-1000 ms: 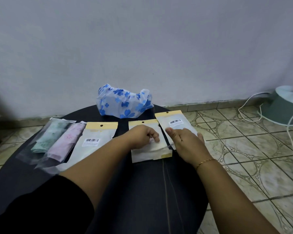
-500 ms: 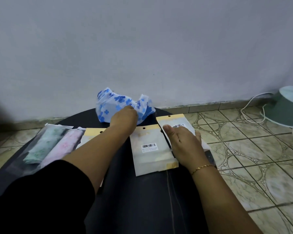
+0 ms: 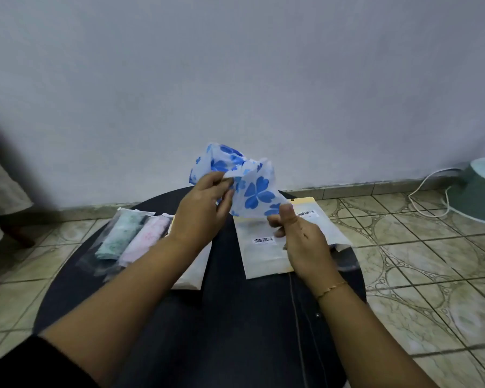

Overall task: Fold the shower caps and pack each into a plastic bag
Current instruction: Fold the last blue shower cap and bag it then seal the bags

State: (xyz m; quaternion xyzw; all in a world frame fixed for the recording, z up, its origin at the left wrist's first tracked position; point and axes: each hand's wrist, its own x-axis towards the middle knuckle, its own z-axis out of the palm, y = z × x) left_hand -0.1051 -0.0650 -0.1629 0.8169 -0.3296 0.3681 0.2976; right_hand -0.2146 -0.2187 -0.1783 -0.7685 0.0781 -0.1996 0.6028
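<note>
Head view: both hands hold the blue-flowered shower cap (image 3: 252,186) raised above the round black table (image 3: 235,317). Left hand (image 3: 205,211) pinches its upper left edge; right hand (image 3: 300,236) pinches its lower right corner. Barcode-labelled plastic bags (image 3: 261,256) lie flat beneath

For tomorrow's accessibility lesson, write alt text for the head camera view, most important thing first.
Two bare hands, left hand and right hand, hold a crumpled white shower cap with blue flowers above a round black table. On the table lie three flat barcoded bags and two clear bags, each holding a folded cap.
</note>
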